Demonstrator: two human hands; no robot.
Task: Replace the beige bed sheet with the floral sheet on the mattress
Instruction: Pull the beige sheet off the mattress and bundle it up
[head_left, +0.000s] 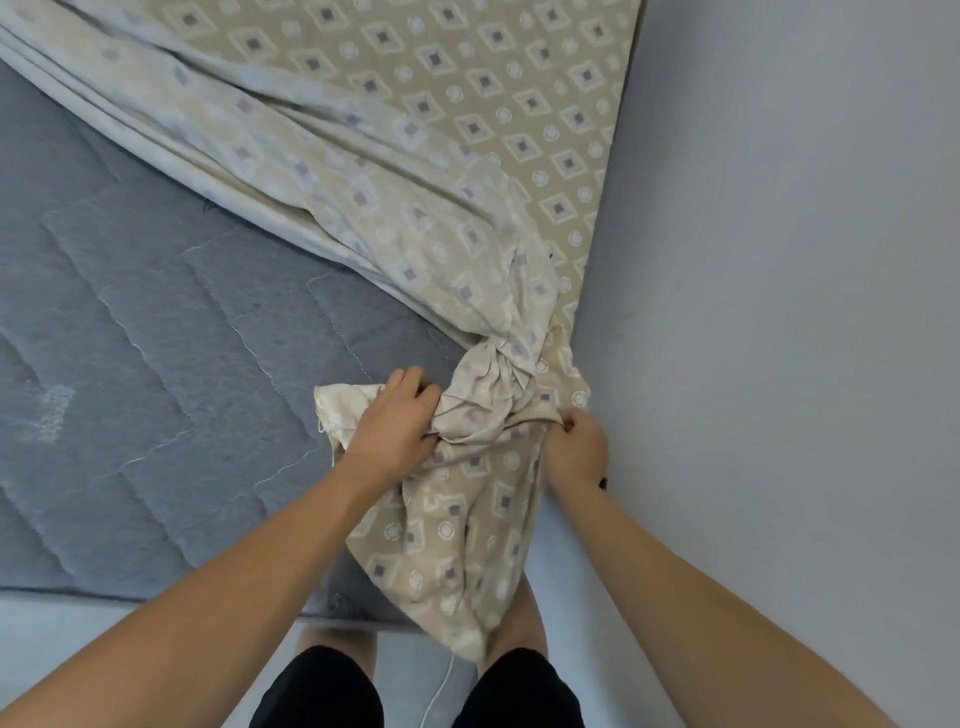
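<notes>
While both hands grip bunched beige sheet (467, 171) at corner, grey quilted mattress (156, 338) lies bare beside pale wall (779, 208).

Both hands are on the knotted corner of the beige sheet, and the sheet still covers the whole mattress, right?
Not quite. Both the left hand and the right hand do grip the knotted corner of the beige sheet, but the head view shows the sheet pulled back, leaving much of the grey mattress bare.

Pale wall (779, 260), white cable (439, 691)
</notes>
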